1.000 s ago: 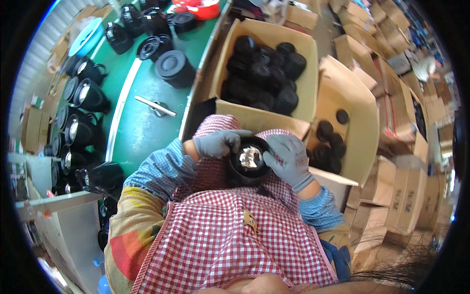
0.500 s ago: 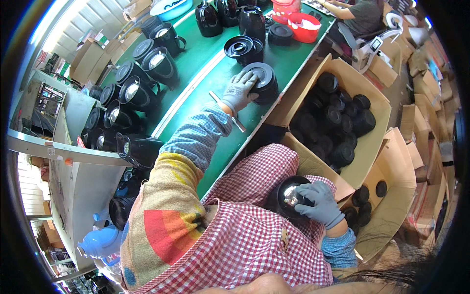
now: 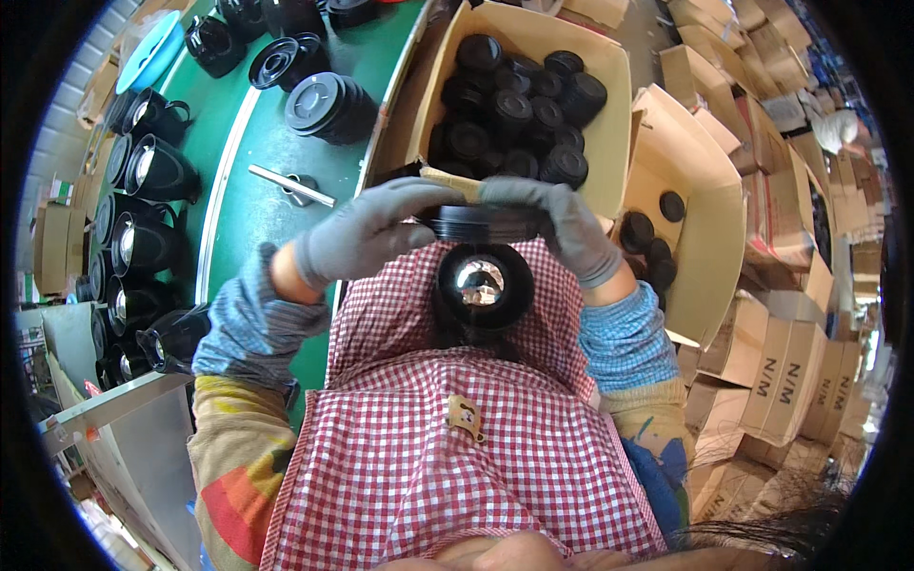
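Trainee: What does each hand hold?

Instructor: The left hand [image 3: 373, 228] and the right hand [image 3: 560, 228] grasp opposite sides of one black lid [image 3: 481, 225]. The fingers of both curl around its edge.

Trainee: Why grip it from two sides?

Instructor: Probably to control tilt. The lid is seen nearly edge-on, just beyond the mouth of the black jug [image 3: 479, 287]. Whether the two touch cannot be told from this angle.

Trainee: Neither hand supports the jug?

Instructor: Correct. It sits in the lap on the checked apron [image 3: 409, 409], shiny inside facing up. The legs presumably steady it, leaving both hands free.

Trainee: And the stack of lids [image 3: 328, 107]?

Instructor: It stands near the edge of the green table [image 3: 238, 233], likely for easy reach. A metal bar [image 3: 274, 178] lies nearby. The large carton [image 3: 602, 143], beside the table, contains black round pieces [image 3: 512, 109].
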Tool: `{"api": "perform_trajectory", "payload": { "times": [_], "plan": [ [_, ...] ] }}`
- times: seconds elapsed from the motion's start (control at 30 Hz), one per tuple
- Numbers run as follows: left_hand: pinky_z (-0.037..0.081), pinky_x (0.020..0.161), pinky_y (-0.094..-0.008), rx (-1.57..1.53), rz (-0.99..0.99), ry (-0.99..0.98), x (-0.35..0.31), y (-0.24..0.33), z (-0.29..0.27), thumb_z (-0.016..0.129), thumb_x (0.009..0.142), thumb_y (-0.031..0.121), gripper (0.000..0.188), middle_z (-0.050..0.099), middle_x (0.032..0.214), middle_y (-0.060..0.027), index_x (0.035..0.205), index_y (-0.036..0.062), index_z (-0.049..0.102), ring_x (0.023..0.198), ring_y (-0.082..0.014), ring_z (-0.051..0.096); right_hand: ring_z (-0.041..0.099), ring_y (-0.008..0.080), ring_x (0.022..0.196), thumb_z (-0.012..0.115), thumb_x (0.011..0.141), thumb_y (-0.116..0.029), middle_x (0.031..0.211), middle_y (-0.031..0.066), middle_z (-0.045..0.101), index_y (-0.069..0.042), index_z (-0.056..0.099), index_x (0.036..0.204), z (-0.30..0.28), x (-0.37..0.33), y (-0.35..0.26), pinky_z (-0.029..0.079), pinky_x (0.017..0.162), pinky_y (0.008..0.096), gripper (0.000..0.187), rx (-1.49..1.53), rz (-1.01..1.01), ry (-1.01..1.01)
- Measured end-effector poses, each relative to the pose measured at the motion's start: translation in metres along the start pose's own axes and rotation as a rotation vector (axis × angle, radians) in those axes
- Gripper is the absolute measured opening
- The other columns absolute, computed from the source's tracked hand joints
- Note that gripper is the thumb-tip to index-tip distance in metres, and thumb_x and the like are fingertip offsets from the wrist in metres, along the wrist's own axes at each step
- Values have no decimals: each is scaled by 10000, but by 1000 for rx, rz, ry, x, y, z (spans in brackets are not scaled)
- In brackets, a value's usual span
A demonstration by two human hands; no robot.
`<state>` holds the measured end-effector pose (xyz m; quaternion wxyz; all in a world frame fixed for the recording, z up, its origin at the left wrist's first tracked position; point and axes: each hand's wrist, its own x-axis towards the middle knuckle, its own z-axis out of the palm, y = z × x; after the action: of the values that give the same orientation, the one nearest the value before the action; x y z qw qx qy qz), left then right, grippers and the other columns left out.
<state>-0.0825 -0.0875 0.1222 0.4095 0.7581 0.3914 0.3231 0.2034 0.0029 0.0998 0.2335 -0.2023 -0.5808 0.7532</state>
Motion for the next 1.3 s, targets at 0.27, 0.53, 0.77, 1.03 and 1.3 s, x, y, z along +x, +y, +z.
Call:
{"api": "perform_trajectory", "payload": {
  "times": [0.27,0.53,0.77,1.03,1.3],
  "plan": [
    [421,1101,-397,-345,90,172,1,-50,97,429,1082,265,387,586,1322,-190,1284,-15,604,1261,-317,561,652,278,1084,632,987,-359,1132,151,715,10,752,1039,15,-49,63,423,1084,425,392,-328,-264,161],
    [472,1048,-446,-193,291,215,-3,-67,116,500,1011,167,307,652,1237,-222,1067,-41,718,1172,-358,632,660,289,1113,719,875,-140,1078,97,737,-70,748,844,21,-52,72,388,1120,494,82,-627,-488,88],
    [521,1000,-451,-77,374,256,-2,-72,116,568,962,142,231,680,1187,-213,1000,-25,723,1123,-358,660,655,295,1125,727,831,-88,1059,81,734,-78,741,820,21,-49,79,389,1127,495,20,-739,-476,94],
    [417,1105,-497,-45,268,198,-9,-71,117,533,974,192,319,614,1308,-223,1185,4,681,1255,-403,558,604,345,1197,659,860,-86,1137,128,702,-48,743,1015,14,-48,89,390,1119,507,181,-744,-440,54],
    [181,1217,-557,259,70,165,-12,-48,98,474,1017,376,548,411,1540,-258,1438,27,513,1478,-460,290,466,395,1358,561,984,-248,1464,242,501,12,531,1418,38,-60,73,319,1170,479,507,-1032,-330,179]
  ]
}}
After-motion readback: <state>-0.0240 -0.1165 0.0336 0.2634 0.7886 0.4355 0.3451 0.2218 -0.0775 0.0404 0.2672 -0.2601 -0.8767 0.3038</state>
